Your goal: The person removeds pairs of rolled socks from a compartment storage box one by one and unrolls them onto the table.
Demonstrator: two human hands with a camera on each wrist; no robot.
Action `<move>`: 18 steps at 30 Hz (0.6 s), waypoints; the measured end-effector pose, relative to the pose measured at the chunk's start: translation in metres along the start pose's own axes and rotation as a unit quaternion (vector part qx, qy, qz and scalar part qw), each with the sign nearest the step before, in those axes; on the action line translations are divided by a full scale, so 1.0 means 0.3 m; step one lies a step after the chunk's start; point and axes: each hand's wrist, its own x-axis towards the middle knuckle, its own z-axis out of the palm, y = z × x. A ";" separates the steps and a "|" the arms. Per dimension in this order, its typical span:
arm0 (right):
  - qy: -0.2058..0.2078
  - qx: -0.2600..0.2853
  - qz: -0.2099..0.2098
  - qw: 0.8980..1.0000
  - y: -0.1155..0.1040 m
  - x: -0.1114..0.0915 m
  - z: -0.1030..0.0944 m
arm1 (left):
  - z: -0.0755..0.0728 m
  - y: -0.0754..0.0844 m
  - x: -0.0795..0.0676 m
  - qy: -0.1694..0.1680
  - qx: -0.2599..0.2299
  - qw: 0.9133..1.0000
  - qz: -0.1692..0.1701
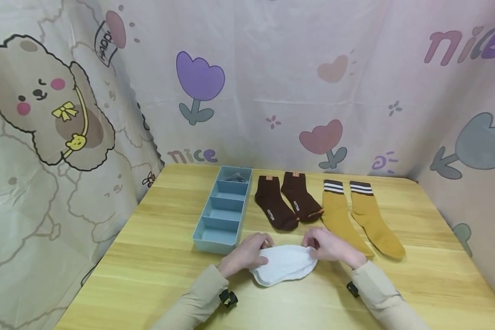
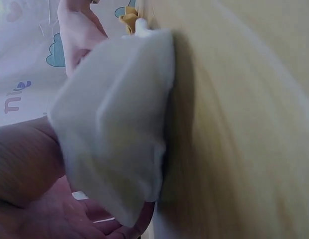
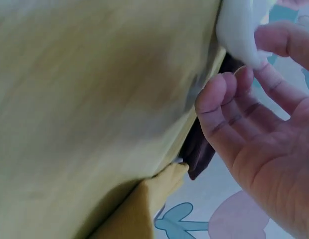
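A soft white sock lies crosswise low over the front of the table, its lower edge looking layered. My left hand pinches its left end, thumb on top and fingers curled behind. In the left wrist view the white fabric covers much of that hand. At the other end, my right hand pinches the corner between thumb and index finger. The right wrist view shows the remaining fingers loosely bent beside the fabric.
A blue-grey organizer box with a row of compartments stands left of the sock; small items lie in its far compartment. Behind are two dark brown socks. Two mustard socks with striped cuffs lie right, close by my right hand.
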 end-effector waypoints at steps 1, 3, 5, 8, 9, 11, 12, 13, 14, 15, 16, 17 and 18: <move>-0.010 0.007 0.005 1.000 -0.002 -0.004 -0.003 | 0.000 -0.001 0.003 0.005 0.004 1.000 -0.002; -0.034 0.027 0.018 0.999 -0.007 -0.012 -0.010 | 0.001 0.000 0.008 0.020 0.010 1.000 -0.004; -0.059 0.049 0.029 0.997 -0.015 -0.020 -0.013 | 0.003 0.000 0.011 0.039 0.021 0.999 -0.004; -0.092 0.073 0.024 0.993 -0.027 -0.030 -0.012 | 0.007 -0.001 0.014 0.069 0.041 0.997 0.009; -0.101 0.080 0.016 0.992 -0.029 -0.032 -0.009 | 0.009 0.000 0.015 0.078 0.050 0.996 0.015; -0.118 0.092 0.001 0.989 -0.035 -0.036 0.001 | 0.013 0.001 0.016 0.092 0.065 0.993 0.021; -0.123 0.096 -0.007 0.988 -0.038 -0.038 0.005 | 0.015 0.000 0.017 0.098 0.070 0.992 0.025; -0.125 0.101 -0.013 0.987 -0.041 -0.039 0.010 | 0.017 -0.001 0.019 0.104 0.074 0.991 0.029; -0.122 0.103 -0.015 0.987 -0.042 -0.039 0.012 | 0.020 -0.001 0.021 0.108 0.077 0.991 0.028; -0.116 0.102 -0.012 0.988 -0.044 -0.040 0.014 | 0.021 -0.002 0.022 0.111 0.076 0.990 0.028; -0.111 0.104 -0.004 0.988 -0.045 -0.040 0.014 | 0.022 -0.002 0.023 0.114 0.077 0.990 0.027; -0.105 0.104 0.002 0.989 -0.046 -0.040 0.014 | 0.023 -0.004 0.024 0.116 0.077 0.990 0.028; -0.098 0.105 0.011 0.990 -0.047 -0.040 0.013 | 0.025 -0.006 0.026 0.119 0.078 0.989 0.029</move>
